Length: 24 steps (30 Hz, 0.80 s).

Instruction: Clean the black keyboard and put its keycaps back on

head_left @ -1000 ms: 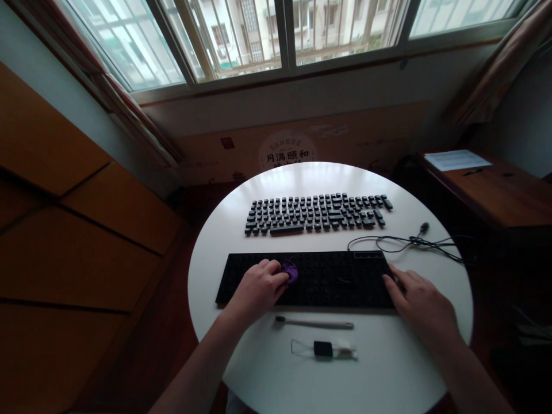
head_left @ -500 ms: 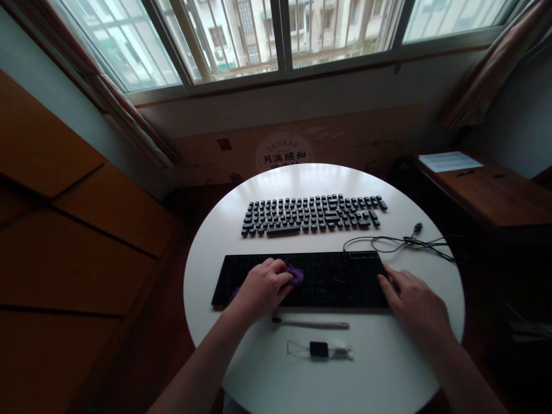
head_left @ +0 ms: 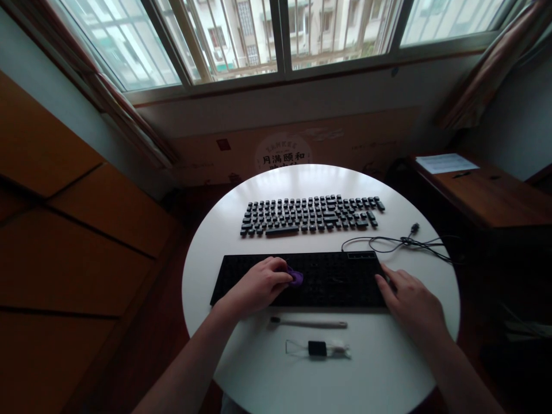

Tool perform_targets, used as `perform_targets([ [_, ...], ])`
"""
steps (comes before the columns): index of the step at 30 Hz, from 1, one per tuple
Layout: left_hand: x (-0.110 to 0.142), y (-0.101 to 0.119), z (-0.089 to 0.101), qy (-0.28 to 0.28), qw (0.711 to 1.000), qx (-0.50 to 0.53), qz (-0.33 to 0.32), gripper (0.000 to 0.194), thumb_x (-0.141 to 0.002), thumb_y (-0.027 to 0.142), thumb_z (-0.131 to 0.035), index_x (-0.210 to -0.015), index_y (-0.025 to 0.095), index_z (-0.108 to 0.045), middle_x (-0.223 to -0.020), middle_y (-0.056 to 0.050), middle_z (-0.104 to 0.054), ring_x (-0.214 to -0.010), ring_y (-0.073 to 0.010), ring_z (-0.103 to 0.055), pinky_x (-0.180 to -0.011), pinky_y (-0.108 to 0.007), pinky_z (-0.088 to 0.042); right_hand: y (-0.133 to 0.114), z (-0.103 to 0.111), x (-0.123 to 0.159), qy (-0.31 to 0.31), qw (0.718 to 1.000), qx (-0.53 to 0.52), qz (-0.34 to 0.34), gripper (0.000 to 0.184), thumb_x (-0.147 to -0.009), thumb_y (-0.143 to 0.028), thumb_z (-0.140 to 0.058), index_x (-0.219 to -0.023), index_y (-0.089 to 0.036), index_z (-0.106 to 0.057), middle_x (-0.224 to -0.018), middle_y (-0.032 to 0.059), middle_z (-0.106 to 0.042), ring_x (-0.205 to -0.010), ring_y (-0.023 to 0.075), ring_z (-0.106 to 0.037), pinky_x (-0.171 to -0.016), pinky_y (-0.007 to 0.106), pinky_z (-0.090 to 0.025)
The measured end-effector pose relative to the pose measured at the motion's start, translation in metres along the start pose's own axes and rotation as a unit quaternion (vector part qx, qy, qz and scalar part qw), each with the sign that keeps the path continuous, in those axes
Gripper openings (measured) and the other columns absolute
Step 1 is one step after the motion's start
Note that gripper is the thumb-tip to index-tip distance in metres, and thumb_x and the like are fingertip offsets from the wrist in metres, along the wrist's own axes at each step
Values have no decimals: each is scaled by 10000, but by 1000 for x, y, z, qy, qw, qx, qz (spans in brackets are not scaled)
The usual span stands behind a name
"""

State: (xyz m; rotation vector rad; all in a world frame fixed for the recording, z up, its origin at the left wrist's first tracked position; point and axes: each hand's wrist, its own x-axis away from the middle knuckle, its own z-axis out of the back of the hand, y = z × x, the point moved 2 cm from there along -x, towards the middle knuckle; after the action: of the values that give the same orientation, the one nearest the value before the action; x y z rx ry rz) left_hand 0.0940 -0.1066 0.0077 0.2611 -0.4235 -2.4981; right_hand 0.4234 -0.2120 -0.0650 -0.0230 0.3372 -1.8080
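Note:
On the round table lies a black keyboard (head_left: pixel 328 296) with its keycaps off. My left hand (head_left: pixel 262 283) rests over its left half, fingers pinched on a soft purple lump of cleaning gel (head_left: pixel 295 278) pressed against the keyboard. At the keyboard's right end, my right hand (head_left: pixel 409 296) grips the edge, thumb on top. Just in front of the keyboard is a toothbrush (head_left: pixel 313 324). Nearer still lies a keycap puller (head_left: pixel 317 348) with wire loops and a black middle. Part of the gel is hidden by my left fingers.
Black keycaps (head_left: pixel 310 215) are laid out in keyboard order behind the keyboard. The bundled cable (head_left: pixel 414 241) reaches the right edge of the white table (head_left: pixel 259 374). A wooden desk (head_left: pixel 495 190) with papers stands to the right, a wooden cabinet (head_left: pixel 86 253) to the left.
My left forearm has shifted slightly left and the purple patch beside its wrist no longer shows. My right hand keeps its hold on the keyboard's end. The view has moved slightly.

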Motion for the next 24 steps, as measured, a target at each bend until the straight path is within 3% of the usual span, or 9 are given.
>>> perform_targets([
  [6, 2, 0, -4, -3, 1000, 0, 3, 192, -964, 212, -569, -997, 252, -754, -1133, -64, -635, -1026, -202, -599, -897, -332, -492, 0, 0, 0, -3, 1000, -1, -5, 428, -1035, -426, -384, -1321, -203, -613, -1028, 67, -702, -918, 238, -648, -694, 343, -469],
  [15, -2, -1, -17, 45, 999, -3, 31, 177, -946, 139, -565, -963, 205, -728, -1013, -70, -664, -951, -198, -597, -824, -319, -510, 0, 0, 1, -3, 1000, -7, -4, 425, -1036, -423, -382, -1310, -199, -617, -1040, 70, -702, -940, 241, -649, -713, 347, -473],
  [24, 1, 3, -11, 17, 999, -1, 35, 194, -945, 160, -559, -1001, 217, -735, -1093, -74, -652, -1011, -209, -589, -893, -344, -509, 1, -2, 1, 4, 1000, -16, -1, 436, -1034, -439, -376, -1307, -198, -616, -1056, 78, -706, -944, 240, -648, -731, 339, -468],
])
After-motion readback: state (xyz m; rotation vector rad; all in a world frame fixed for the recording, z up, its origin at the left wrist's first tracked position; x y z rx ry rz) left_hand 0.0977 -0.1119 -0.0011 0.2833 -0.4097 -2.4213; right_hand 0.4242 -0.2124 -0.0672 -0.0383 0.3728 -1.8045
